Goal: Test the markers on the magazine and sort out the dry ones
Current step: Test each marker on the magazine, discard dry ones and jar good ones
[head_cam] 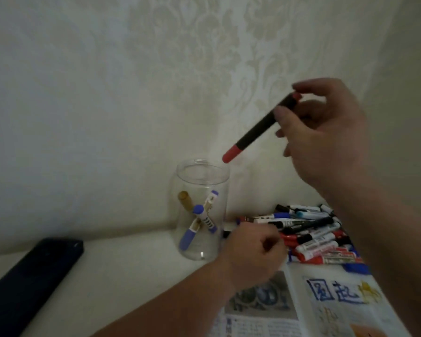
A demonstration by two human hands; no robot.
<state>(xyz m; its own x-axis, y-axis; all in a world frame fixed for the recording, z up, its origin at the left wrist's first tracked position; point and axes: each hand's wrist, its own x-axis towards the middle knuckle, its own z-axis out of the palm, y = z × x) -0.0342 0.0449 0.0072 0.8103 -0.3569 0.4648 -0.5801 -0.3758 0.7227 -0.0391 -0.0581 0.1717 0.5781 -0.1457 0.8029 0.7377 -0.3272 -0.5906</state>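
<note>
My right hand [326, 132] pinches the upper end of a black marker with a red cap [258, 130], tilted cap-down above and to the right of the mouth of a clear glass jar [201, 176]. Inside the jar stand blue-capped markers [199, 220] and a brownish one. My left hand [253, 249] lies on the table beside the jar with its fingers curled; whether it holds anything is hidden. A pile of red, blue and black markers [321, 239] lies behind an open magazine [331, 310] with blue and yellow scribbles on its page.
A dark flat case [34, 268] lies at the left of the white table [131, 276]. A patterned pale wall [156, 81] rises directly behind the jar and the marker pile.
</note>
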